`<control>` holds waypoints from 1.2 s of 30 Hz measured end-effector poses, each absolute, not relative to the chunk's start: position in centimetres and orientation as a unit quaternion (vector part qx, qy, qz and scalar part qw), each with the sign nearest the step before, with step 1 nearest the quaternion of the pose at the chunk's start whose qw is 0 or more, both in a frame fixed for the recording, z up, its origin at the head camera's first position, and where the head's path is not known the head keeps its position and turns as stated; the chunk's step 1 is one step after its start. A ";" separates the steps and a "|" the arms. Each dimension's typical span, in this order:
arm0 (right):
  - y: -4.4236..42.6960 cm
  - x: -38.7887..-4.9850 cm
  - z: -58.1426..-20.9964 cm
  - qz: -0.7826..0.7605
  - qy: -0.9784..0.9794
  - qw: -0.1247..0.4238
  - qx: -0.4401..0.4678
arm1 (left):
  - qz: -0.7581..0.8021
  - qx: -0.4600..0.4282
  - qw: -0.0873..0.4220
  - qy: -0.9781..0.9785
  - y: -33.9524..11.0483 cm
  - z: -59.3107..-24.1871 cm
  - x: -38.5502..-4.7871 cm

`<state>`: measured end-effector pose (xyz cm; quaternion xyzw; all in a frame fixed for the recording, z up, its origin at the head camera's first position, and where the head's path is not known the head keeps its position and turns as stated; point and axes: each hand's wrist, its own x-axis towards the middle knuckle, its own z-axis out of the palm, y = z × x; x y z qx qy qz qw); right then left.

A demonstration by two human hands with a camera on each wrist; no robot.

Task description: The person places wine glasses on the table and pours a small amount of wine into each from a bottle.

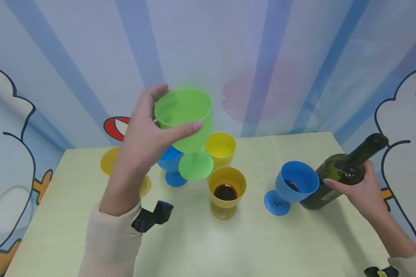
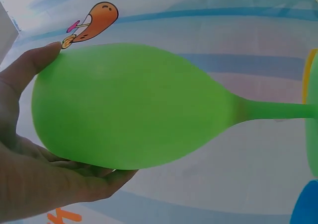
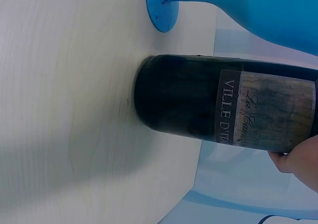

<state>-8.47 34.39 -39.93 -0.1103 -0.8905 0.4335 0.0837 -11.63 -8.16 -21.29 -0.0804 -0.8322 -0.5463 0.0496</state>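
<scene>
My left hand (image 1: 143, 134) grips a green goblet (image 1: 185, 115) by its bowl, held up above the table; in the left wrist view the thumb and fingers lie around the green bowl (image 2: 129, 107). At the right, my right hand (image 1: 362, 192) holds a dark green bottle (image 1: 344, 169) by its upper body. The bottle's label (image 3: 273, 110) shows in the right wrist view, with its base at the table surface. Just left of the bottle stands a blue goblet (image 1: 282, 188) with dark liquid inside. A yellow goblet (image 1: 223, 200) with dark liquid stands near the middle.
Behind the green goblet are another yellow goblet (image 1: 222, 146) and a blue goblet (image 1: 170, 163). One more yellow goblet (image 1: 109, 161) is partly hidden by my left arm. The pale table (image 1: 201, 250) ends at a printed blue backdrop (image 1: 208, 46).
</scene>
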 end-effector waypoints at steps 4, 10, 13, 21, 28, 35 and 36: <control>34.3 -8.4 -39.9 0.431 -0.892 0.084 -0.110 | -0.548 -0.077 0.022 -0.833 -8.8 -23.6 -11.7; 34.2 -8.2 -39.8 0.415 -0.901 0.083 -0.097 | -0.539 -0.070 -0.006 -0.839 -9.5 -26.3 -11.9; 34.3 -8.1 -39.4 0.409 -0.905 0.084 -0.087 | -0.540 -0.064 -0.012 -0.839 -9.6 -27.3 -12.0; 34.7 -8.4 -37.7 0.390 -0.912 0.105 -0.070 | -0.525 -0.060 -0.028 -0.849 -9.5 -29.6 -12.5; 33.9 -9.7 -33.7 0.333 -0.929 0.162 -0.028 | -0.519 -0.068 -0.029 -0.852 -9.5 -30.5 -12.6; 32.4 -11.3 -29.5 0.305 -0.938 0.164 -0.007 | -0.503 -0.084 -0.017 -0.860 -9.4 -30.6 -12.6; 32.2 -11.5 -29.1 0.304 -0.939 0.162 -0.002 | -0.502 -0.086 -0.016 -0.860 -9.3 -30.6 -12.6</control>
